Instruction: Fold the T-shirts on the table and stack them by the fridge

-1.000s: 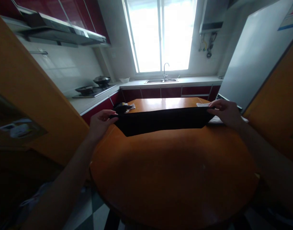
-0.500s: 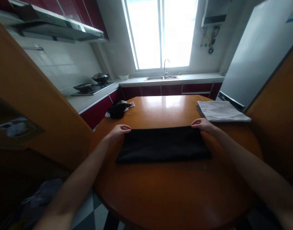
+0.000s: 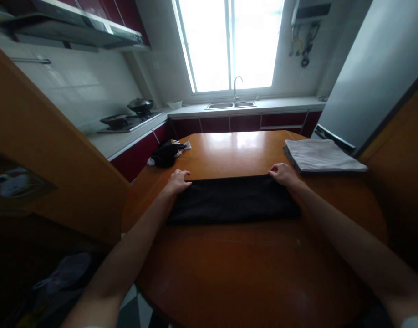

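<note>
A folded black cloth (image 3: 232, 200) lies flat on the brown wooden table (image 3: 229, 273), its long sides running left to right. At its far left corner is my left hand (image 3: 179, 181), with thumb and fingers apart, the thumb close to the cloth's edge. My right hand (image 3: 281, 174) rests at the far right corner, its fingers bent together against the cloth; whether they pinch the fabric is hard to make out.
Folded light and grey cloths (image 3: 323, 156) lie stacked at the table's right. A crumpled black and white bundle (image 3: 166, 154) sits at the back left. Beyond are a stove (image 3: 130, 123), a sink (image 3: 231, 105) and a fridge (image 3: 362, 73).
My left hand's thumb and fingers have parted from their pinch on the cloth's corner. The cloth's far edge has come down onto the table. The view has shifted slightly.
</note>
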`<state>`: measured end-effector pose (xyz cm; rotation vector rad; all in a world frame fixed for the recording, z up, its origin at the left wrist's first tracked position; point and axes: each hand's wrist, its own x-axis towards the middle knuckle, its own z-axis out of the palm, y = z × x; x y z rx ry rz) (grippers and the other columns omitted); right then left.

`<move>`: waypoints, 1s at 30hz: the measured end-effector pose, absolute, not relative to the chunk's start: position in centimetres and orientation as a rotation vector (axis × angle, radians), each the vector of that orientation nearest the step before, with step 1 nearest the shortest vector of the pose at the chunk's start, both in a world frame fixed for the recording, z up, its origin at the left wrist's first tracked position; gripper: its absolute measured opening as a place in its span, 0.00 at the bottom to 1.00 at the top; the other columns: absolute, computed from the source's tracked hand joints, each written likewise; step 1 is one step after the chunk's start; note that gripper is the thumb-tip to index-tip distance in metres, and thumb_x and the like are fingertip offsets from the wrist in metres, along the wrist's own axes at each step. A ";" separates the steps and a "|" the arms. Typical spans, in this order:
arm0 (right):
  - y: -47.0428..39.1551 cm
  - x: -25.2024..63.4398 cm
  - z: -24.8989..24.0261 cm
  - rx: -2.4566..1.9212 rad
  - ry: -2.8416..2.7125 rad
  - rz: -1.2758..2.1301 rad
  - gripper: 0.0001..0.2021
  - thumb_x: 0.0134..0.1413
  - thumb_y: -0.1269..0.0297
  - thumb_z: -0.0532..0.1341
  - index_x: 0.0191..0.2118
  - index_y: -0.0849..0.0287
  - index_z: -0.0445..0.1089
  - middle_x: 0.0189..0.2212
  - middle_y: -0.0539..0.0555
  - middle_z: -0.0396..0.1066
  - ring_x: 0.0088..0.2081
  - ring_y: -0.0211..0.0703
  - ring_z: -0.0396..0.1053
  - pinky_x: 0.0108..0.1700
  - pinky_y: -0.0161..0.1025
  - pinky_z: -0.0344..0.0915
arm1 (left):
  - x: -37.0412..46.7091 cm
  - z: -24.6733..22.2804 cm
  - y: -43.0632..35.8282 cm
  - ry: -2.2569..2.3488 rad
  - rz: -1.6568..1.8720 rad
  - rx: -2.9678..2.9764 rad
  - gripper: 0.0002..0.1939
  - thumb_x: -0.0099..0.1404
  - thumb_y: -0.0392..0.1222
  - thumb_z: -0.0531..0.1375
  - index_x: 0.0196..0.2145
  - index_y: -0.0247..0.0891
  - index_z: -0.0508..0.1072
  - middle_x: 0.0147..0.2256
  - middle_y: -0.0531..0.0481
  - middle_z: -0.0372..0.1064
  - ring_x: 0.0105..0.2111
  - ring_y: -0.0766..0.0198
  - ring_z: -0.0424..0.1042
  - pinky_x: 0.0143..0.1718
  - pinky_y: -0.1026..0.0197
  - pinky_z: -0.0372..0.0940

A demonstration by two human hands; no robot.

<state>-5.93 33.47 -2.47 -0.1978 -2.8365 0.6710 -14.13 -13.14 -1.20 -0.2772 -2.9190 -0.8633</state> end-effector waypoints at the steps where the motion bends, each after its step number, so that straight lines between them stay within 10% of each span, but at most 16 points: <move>1: 32.3 -5.8 -2.0 -0.194 -2.818 0.597 0.14 0.60 0.58 0.61 0.41 0.62 0.80 0.42 0.63 0.78 0.46 0.51 0.75 0.50 0.41 0.67 | -13.6 -1.0 -11.8 -2.899 -0.757 -0.333 0.26 0.51 0.49 0.69 0.47 0.36 0.78 0.52 0.37 0.72 0.56 0.44 0.69 0.59 0.48 0.61; 10: 19.5 -4.2 -3.4 0.181 -2.881 0.422 0.24 0.67 0.64 0.49 0.65 0.63 0.64 0.68 0.62 0.59 0.68 0.53 0.54 0.67 0.49 0.51 | -6.2 -3.4 3.3 -2.997 -0.294 -0.828 0.30 0.77 0.50 0.41 0.71 0.35 0.54 0.72 0.41 0.45 0.72 0.45 0.43 0.68 0.34 0.42; 30: 29.6 -2.4 -6.0 -0.280 -3.003 0.389 0.35 0.71 0.47 0.40 0.72 0.68 0.49 0.73 0.65 0.43 0.73 0.55 0.38 0.70 0.62 0.32 | -6.0 -5.3 3.3 -2.991 -0.216 -0.819 0.31 0.76 0.51 0.42 0.73 0.42 0.50 0.73 0.45 0.41 0.72 0.48 0.40 0.70 0.37 0.39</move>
